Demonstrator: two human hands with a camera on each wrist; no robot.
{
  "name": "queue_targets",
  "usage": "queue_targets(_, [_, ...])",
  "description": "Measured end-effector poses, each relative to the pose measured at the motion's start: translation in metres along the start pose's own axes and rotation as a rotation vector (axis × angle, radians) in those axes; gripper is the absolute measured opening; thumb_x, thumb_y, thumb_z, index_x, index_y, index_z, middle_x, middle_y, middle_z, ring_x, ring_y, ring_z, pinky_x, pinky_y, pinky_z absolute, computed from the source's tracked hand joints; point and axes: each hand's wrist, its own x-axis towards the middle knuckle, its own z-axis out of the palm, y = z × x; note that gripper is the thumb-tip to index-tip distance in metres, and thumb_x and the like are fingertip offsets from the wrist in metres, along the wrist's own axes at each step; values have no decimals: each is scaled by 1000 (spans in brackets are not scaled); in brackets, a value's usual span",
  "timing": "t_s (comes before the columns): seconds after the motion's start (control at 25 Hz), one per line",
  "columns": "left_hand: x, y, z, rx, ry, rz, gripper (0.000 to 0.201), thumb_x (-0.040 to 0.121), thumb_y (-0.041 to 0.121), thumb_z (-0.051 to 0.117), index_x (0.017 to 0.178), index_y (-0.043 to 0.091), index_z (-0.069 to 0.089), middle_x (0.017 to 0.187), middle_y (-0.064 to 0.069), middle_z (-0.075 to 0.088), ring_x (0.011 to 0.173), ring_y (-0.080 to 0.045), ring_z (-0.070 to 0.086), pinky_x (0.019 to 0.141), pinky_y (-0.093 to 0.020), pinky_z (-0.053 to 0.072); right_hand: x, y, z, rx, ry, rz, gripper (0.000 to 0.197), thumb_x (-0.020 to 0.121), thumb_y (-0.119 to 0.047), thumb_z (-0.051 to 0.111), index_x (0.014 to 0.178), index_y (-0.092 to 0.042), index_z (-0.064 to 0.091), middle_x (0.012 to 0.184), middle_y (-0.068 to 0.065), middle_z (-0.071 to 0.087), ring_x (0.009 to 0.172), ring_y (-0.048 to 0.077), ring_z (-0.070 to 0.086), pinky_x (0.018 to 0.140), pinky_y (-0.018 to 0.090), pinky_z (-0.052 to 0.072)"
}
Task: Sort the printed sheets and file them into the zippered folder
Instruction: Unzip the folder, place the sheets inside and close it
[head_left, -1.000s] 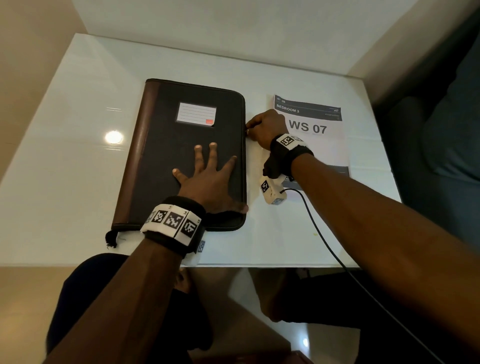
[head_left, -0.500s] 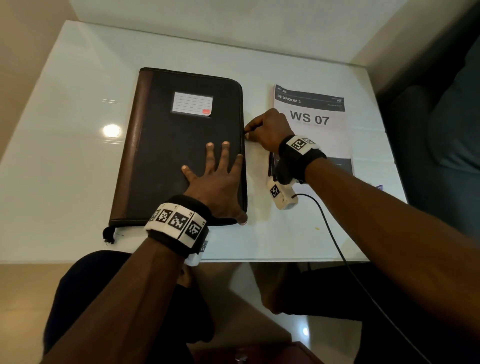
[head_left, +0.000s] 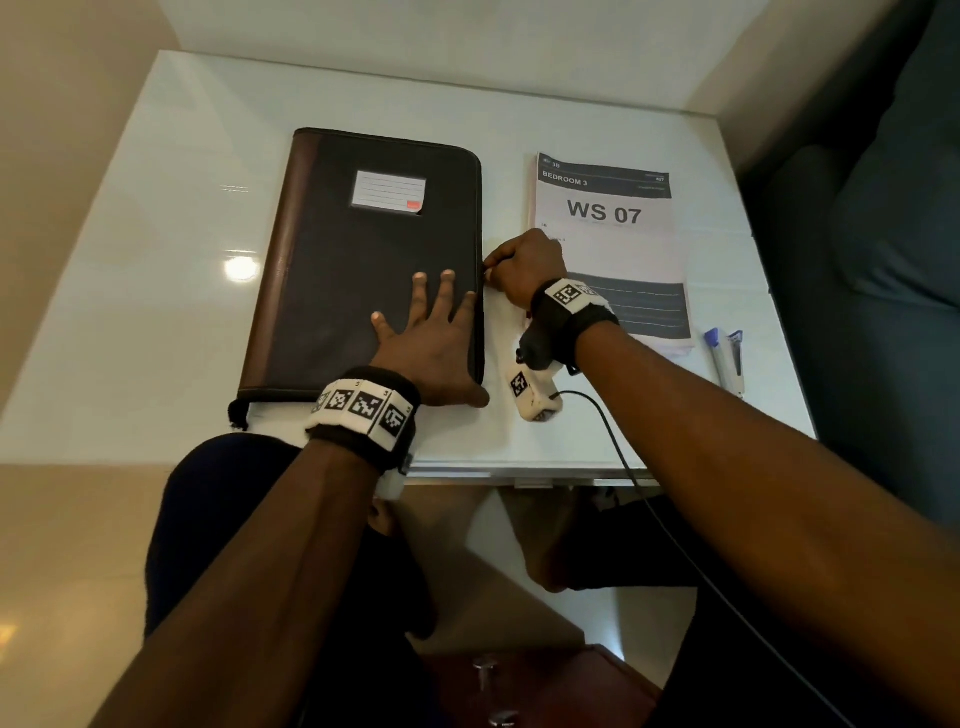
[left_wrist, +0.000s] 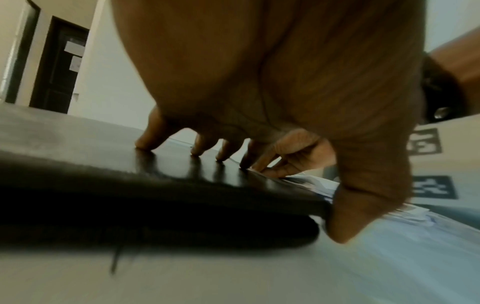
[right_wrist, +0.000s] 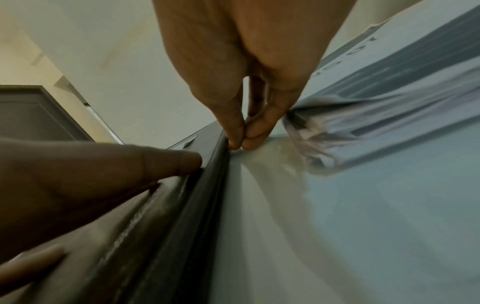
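— Where is the folder (head_left: 363, 260)?
— Flat on the table (head_left: 130, 260), shut. The sheets (head_left: 613, 249) sit beside it, not filed yet.
— And the hands?
— Left hand (head_left: 431, 348) presses flat on it. Right hand (head_left: 524, 265) pinches the zipper pull (right_wrist: 237, 148).

Dim, warm light; a lamp's glare spot on the table (head_left: 156, 291) at nine o'clock; wrist views blurred, edges warped.

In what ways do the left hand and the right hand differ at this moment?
The left hand lies flat with spread fingers on the folder; the right hand is curled, pinching the zipper pull at its edge. Both touch the folder.
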Motion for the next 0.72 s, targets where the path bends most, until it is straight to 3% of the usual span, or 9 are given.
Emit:
queue_targets(0.16, [-17, 8, 18, -70, 131, -74, 113, 78, 52, 81, 164, 20, 15, 173, 4, -14, 158, -32, -20, 114, -82, 8, -5, -4, 6, -44, 16, -24, 18, 92, -11, 68, 105, -10, 81, 103, 9, 78, 95, 24, 72, 94, 33, 57])
queue_targets(0.36, [-18, 5, 25, -82, 215, -65, 99, 79, 50, 79, 159, 19, 30, 173, 5, -4, 159, -29, -12, 115, -81, 12, -25, 3, 8, -86, -26, -51, 18, 90, -11, 69, 104, -8, 81, 103, 11, 78, 96, 27, 72, 91, 31, 56])
queue_targets(0.72, [-19, 2, 21, -67, 223, -33, 96, 78, 45, 82, 156, 17, 35, 173, 2, 4, 160, -30, -6, 112, -83, 17, -83, 16, 18, -49, -57, -61, 19, 89, -7, 70, 103, -10, 82, 101, 7, 79, 95, 21, 71, 87, 21, 49])
